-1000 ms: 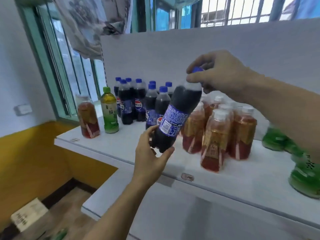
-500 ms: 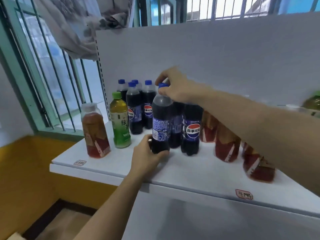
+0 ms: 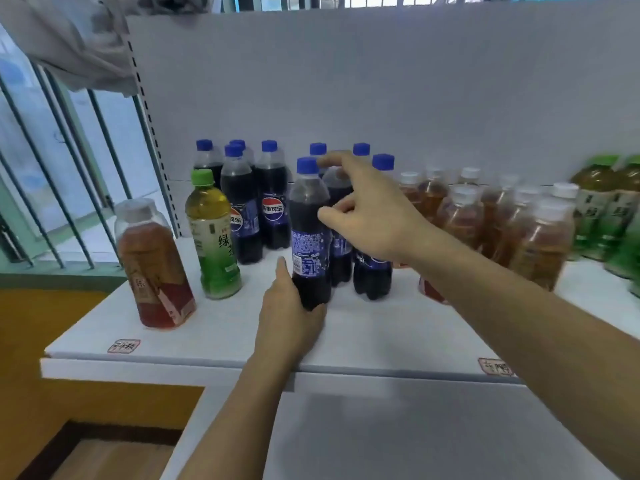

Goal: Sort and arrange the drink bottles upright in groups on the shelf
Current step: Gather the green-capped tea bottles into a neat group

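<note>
A cola bottle (image 3: 309,216) with a blue cap stands upright at the front of a cluster of several cola bottles (image 3: 272,199) on the white shelf (image 3: 374,327). My left hand (image 3: 289,310) cups its base from the front left. My right hand (image 3: 367,209) hovers just right of its neck, fingers spread, holding nothing. A lone green tea bottle (image 3: 213,233) and a lone red tea bottle (image 3: 152,265) stand at the shelf's left end. Several red tea bottles (image 3: 512,223) are grouped to the right, with green tea bottles (image 3: 609,209) beyond them.
A white back panel (image 3: 381,81) rises behind the bottles. A barred window (image 3: 62,174) and hanging cloth (image 3: 69,39) are at the left. A lower white shelf (image 3: 398,427) juts out below. Two red label stickers (image 3: 123,346) mark the shelf's front edge.
The cola bottle went from tilted in both hands to standing upright on the shelf. My right hand has let go of its cap and opened; my left hand stays at the base.
</note>
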{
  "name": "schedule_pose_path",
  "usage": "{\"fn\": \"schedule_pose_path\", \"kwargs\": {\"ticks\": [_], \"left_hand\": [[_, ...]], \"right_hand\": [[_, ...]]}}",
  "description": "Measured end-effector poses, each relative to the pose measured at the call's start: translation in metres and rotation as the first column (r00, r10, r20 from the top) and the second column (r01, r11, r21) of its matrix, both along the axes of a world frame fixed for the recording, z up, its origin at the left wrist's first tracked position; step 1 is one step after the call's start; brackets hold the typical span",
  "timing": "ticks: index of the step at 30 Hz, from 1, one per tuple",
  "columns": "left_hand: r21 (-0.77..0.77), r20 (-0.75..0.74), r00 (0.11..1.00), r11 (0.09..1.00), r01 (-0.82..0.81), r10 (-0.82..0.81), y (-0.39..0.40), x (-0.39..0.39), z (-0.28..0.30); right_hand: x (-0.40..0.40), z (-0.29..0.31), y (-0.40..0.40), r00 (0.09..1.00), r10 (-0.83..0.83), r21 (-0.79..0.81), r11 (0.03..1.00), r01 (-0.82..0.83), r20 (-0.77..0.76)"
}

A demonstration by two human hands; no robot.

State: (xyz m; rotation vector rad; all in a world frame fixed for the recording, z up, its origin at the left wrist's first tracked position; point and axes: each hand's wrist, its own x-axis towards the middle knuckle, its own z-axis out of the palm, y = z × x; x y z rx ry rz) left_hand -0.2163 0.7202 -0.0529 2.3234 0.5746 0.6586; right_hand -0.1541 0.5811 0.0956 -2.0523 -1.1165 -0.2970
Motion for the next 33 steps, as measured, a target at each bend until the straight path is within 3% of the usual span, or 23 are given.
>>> {"fn": "schedule_pose_path", "kwargs": {"ticks": [4, 6, 8, 11, 14, 18, 23, 26, 30, 33], "left_hand": [[0.016, 0.003, 0.992, 0.992, -0.127, 0.127, -0.008, -0.018, 0.001], [0.157, -0.048, 0.990, 0.979, -0.127, 0.136, -0.017, -0.031, -0.002], [0.247, -0.051, 0.998, 0.968, -0.032, 0.046, -0.028, -0.037, -0.003], [0.193, -0.025, 0.976, 0.957, 0.215, -0.214, -0.059, -0.028, -0.001], [0.156, -0.017, 0.901, 0.889, 0.431, -0.434, -0.113, -0.018, -0.002], [0.154, 0.062, 0.893, 0.888, 0.433, -0.446, -0.158, -0.008, -0.012], [0.161, 0.163, 0.847, 0.861, 0.483, -0.506, -0.214, 0.001, -0.006], [0.192, 0.195, 0.795, 0.817, 0.543, -0.574, -0.268, 0.021, -0.002], [0.048, 0.234, 0.803, 0.831, 0.554, -0.549, -0.343, 0.065, -0.002], [0.085, 0.054, 0.863, 0.864, 0.496, -0.502, -0.386, 0.100, -0.004]], "right_hand": [[-0.012, -0.072, -0.056, 0.982, -0.182, 0.083, 0.979, 0.185, -0.042], [-0.017, -0.109, -0.089, 0.945, -0.310, 0.054, 0.947, 0.316, -0.102], [-0.020, -0.137, -0.121, 0.905, -0.391, 0.034, 0.915, 0.402, -0.169], [-0.016, -0.160, -0.161, 0.852, -0.490, 0.038, 0.863, 0.504, -0.185], [-0.008, -0.163, -0.195, 0.794, -0.586, 0.046, 0.799, 0.599, -0.162], [0.011, -0.163, -0.249, 0.735, -0.667, 0.039, 0.737, 0.675, -0.121], [0.033, -0.173, -0.325, 0.588, -0.807, 0.021, 0.588, 0.809, -0.053], [0.057, -0.175, -0.374, 0.606, -0.793, 0.051, 0.604, 0.795, -0.059], [0.088, -0.172, -0.442, 0.646, -0.761, -0.058, 0.644, 0.763, 0.056], [0.116, -0.174, -0.489, 0.714, -0.700, -0.181, 0.699, 0.692, 0.027]]}}
